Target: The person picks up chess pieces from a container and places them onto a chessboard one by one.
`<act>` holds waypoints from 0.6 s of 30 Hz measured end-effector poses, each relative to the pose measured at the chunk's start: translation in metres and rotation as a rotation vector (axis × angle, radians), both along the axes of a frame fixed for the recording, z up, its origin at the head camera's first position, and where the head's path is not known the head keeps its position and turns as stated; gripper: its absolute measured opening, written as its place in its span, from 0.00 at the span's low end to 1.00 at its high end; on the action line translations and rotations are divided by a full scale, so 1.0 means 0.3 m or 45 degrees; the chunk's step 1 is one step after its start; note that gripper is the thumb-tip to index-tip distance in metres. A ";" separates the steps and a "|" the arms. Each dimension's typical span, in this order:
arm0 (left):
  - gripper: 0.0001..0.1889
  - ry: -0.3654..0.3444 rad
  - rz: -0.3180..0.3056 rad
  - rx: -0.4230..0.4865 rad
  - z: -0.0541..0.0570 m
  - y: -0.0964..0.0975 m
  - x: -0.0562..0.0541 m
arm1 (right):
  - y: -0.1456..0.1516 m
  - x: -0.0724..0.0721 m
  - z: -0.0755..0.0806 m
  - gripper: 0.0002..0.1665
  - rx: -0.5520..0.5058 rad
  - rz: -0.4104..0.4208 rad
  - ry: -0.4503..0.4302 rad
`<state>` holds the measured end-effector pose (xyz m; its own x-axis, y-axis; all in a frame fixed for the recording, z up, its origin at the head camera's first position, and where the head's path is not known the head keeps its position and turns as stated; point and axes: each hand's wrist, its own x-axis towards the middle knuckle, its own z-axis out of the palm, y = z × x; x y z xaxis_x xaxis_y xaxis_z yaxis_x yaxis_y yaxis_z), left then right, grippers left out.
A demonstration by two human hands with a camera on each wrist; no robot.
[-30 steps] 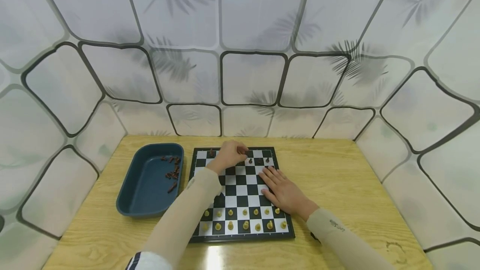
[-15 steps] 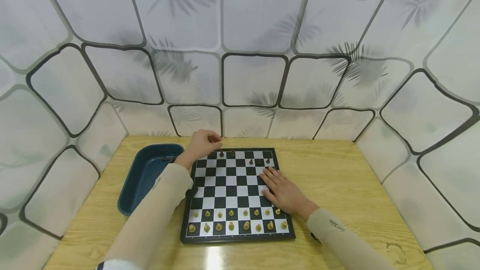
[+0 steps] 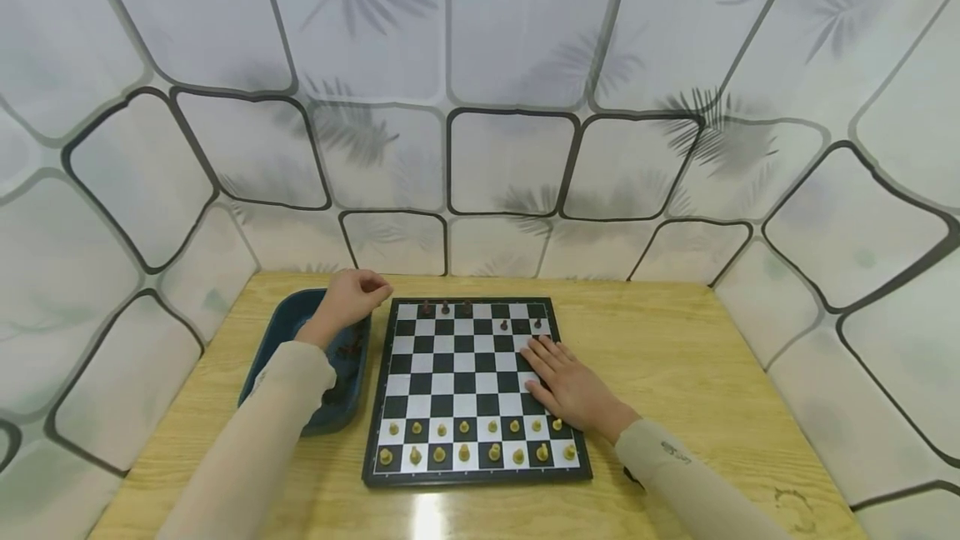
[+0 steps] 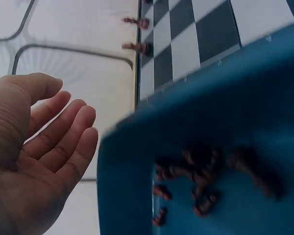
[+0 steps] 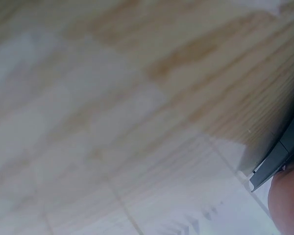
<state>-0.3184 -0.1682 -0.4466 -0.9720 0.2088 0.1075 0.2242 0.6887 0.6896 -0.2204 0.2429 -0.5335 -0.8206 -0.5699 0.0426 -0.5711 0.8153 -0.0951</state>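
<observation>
My left hand [image 3: 347, 304] hovers above the far end of a dark blue plastic bin [image 3: 279, 332]. Nothing shows between its loosely bent fingers in the left wrist view. Inside the bin lies a small heap of dark brown chess pieces [image 4: 196, 171]. My right hand [image 3: 567, 383] rests flat on the right edge of a black-and-white chessboard [image 3: 453, 365], fingers straight. Along the board's far side stand a brown chess piece [image 3: 446, 307] with one on each side, and two brown pawns farther right. Two rows of pale yellow chess pieces [image 3: 464, 453] line the near side.
A light wooden table [image 3: 652, 340] carries the bin and board, with the bin just left of the board. A pale patterned wall [image 3: 510, 161] closes off the back and both sides. Glare marks the table's front edge.
My left hand has left the board's far row and moved left over the bin. Brown pieces it covered there now show. My right hand stays in place.
</observation>
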 end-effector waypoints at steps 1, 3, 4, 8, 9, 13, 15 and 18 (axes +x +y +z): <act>0.16 0.002 0.007 -0.005 -0.002 -0.011 0.004 | 0.000 0.001 0.000 0.39 -0.001 -0.001 0.000; 0.16 0.006 0.015 0.002 -0.003 -0.030 0.011 | 0.001 0.002 -0.001 0.39 0.000 -0.004 -0.003; 0.16 0.006 0.024 0.006 -0.005 -0.040 0.014 | 0.001 0.002 -0.001 0.39 0.001 -0.005 -0.002; 0.16 -0.018 0.050 0.002 -0.016 -0.080 0.021 | 0.002 0.004 0.000 0.39 -0.010 -0.009 -0.009; 0.16 -0.035 0.062 -0.006 -0.022 -0.089 0.021 | 0.002 0.004 0.000 0.39 -0.010 -0.009 -0.007; 0.19 -0.125 0.084 -0.056 -0.050 -0.125 0.020 | 0.002 0.003 0.001 0.39 -0.009 -0.010 -0.006; 0.20 -0.161 0.083 -0.088 -0.066 -0.139 0.021 | 0.002 0.002 -0.001 0.39 -0.005 -0.010 -0.003; 0.21 -0.189 0.063 -0.121 -0.082 -0.155 0.028 | 0.000 0.001 -0.001 0.39 -0.007 -0.009 -0.011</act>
